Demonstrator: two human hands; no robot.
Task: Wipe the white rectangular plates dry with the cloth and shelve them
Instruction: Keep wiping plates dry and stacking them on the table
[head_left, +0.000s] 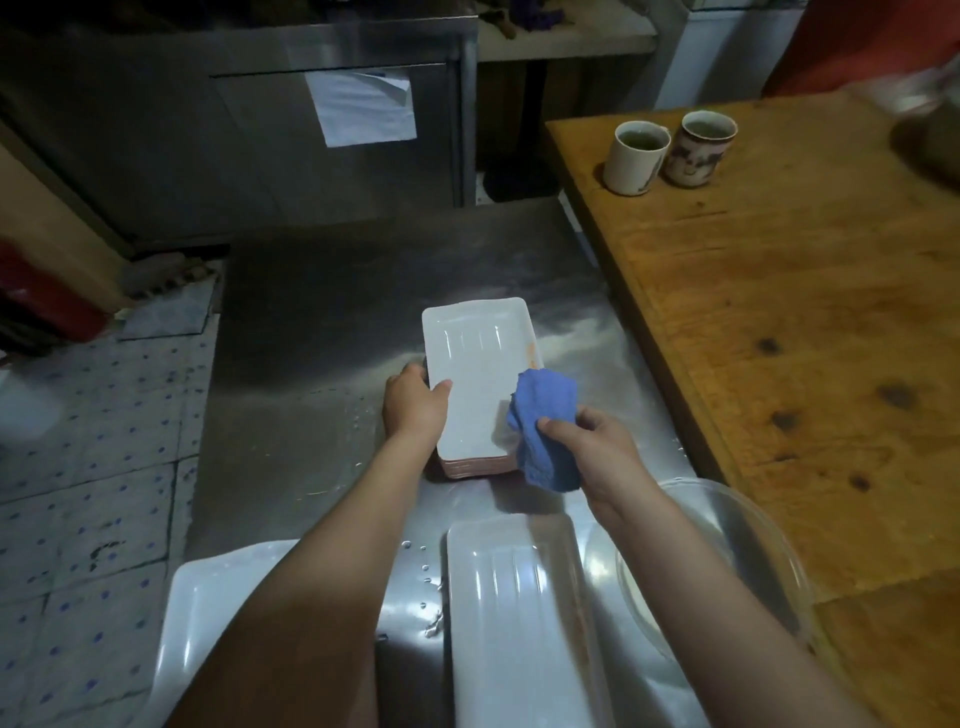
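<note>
Head: cloth (546, 415) in R hand (600, 452)

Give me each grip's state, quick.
Left grip: holds the top plate by its left edge.
Right grip: holds the cloth, bunched, at the plate's right side.

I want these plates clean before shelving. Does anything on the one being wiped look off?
Yes. The top plate, held by the left hand, has an orange-brown streak on its right rim, just beyond the blue cloth in the right hand; possibly leftover residue.
</note>
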